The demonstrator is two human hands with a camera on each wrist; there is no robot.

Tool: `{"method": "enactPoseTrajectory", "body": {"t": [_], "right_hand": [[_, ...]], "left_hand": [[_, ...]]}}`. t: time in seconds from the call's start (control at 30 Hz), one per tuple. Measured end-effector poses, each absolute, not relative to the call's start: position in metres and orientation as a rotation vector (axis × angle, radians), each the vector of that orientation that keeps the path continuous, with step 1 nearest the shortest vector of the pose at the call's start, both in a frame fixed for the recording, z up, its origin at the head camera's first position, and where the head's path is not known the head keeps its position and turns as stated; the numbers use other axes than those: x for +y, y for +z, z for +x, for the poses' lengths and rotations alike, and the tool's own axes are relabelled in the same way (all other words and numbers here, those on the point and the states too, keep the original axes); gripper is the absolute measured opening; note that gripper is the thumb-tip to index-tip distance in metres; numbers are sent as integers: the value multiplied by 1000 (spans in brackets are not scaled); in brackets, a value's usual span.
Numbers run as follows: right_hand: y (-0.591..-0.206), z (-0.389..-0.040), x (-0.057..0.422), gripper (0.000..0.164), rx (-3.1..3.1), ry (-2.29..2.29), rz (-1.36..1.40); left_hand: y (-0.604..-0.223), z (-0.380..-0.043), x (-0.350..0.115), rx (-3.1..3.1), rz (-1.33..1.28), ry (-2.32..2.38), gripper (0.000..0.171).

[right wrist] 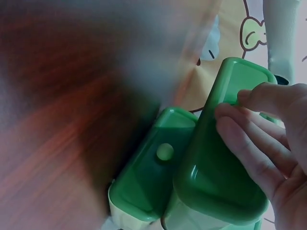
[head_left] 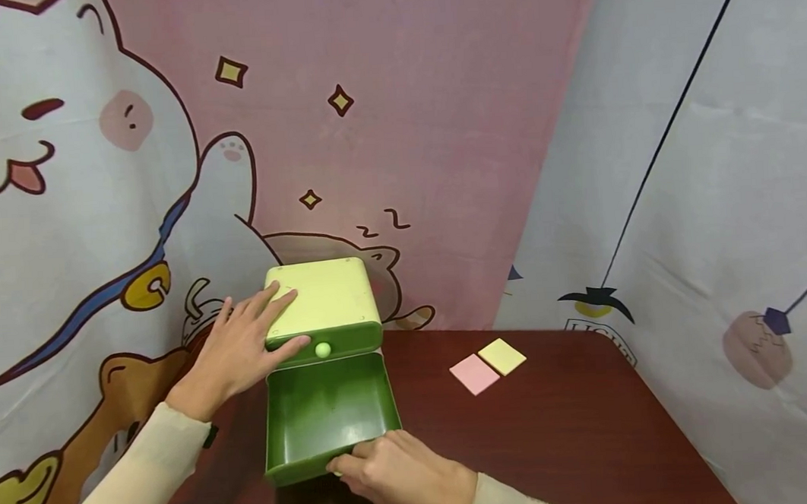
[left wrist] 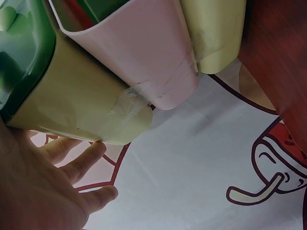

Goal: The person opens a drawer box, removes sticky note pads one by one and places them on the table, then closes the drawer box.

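Head: drawer (head_left: pixel 332 408) (green) beyond right hand (head_left: pixel 404 469)

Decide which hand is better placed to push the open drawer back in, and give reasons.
Probably the right hand: it grips the drawer at its front, while the left hand lies on top of the cabinet, seemingly placed to steady it.

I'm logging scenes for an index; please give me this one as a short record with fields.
Drawer unit: three tiers, on a dark red table
Top drawer: closed
Middle drawer: pulled out, green
Bottom drawer: closed
Left hand: rests on the unit's top, fingers extended
Right hand: pinches the middle drawer's knob
Notes: pink square and yellow square, right of the unit in the head view
Backdrop: cartoon-printed cloth
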State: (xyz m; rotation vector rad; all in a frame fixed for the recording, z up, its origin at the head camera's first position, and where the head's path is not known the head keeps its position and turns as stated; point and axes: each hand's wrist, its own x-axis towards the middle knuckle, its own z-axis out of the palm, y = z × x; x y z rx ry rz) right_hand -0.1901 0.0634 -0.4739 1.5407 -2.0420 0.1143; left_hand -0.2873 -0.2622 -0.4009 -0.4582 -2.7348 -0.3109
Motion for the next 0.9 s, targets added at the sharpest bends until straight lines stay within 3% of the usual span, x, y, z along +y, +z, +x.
{"method": "enactPoseTrajectory", "body": {"t": [0.9], "right_hand": [[-459,-225,45,25,-2118,242,1418]], "left_hand": [[-400,-284,-261,-2728,-461,-286,92]]}}
